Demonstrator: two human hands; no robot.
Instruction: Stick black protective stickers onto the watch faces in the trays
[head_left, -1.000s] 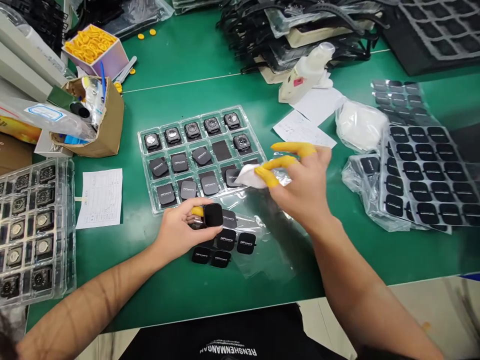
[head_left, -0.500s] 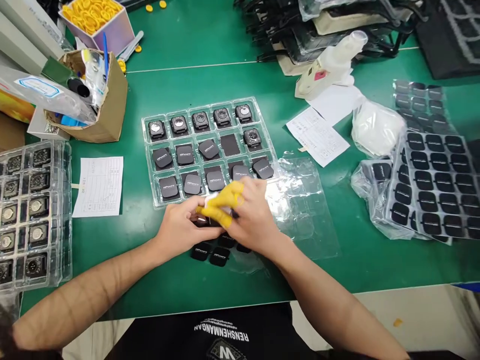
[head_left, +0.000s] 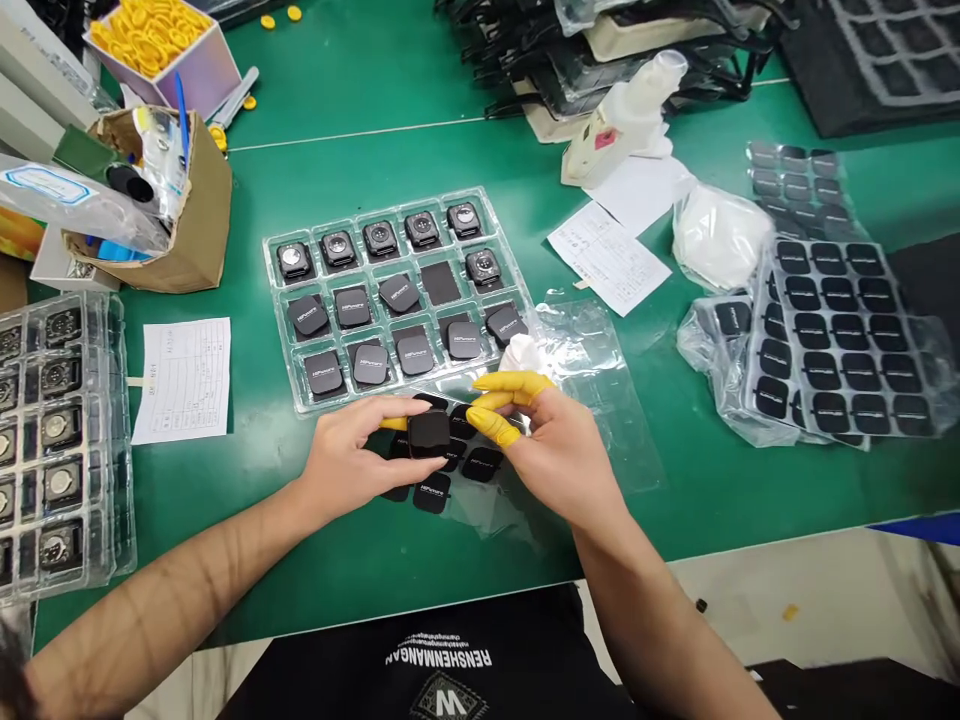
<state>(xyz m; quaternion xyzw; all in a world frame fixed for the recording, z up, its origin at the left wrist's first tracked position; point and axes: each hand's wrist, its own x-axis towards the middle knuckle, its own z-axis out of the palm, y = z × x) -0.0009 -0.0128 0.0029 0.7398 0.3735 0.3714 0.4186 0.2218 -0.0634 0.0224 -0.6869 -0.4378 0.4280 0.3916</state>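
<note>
My left hand point(head_left: 360, 445) grips a black square watch body point(head_left: 429, 434) by its edges, its glossy screen facing up. Yellow finger covers are on the thumb and fingers of my right hand point(head_left: 555, 440), just right of the watch. A crumpled white wipe point(head_left: 520, 354) shows behind those fingers, tucked in the hand; thumb and forefinger are apart. Beneath both hands lies a sheet of black printed square stickers point(head_left: 432, 492), partly hidden. Beyond them a clear plastic tray point(head_left: 300, 395) holds several watch bodies, some covered by black squares; one compartment point(head_left: 440, 285) shows only its dark bottom.
Stacked trays of watches point(head_left: 90, 440) stand at the left beside a paper form point(head_left: 184, 380). A cardboard box point(head_left: 202, 220) and a box of yellow finger covers point(head_left: 217, 65) are behind. Rightward are a white bottle point(head_left: 615, 130), a bagged white stack point(head_left: 720, 240) and sticker sheets point(head_left: 847, 335).
My right hand has drawn back right from the watch, taking the white wipe along. The watch's dark screen now shows in my left hand. The whole view has shifted slightly.
</note>
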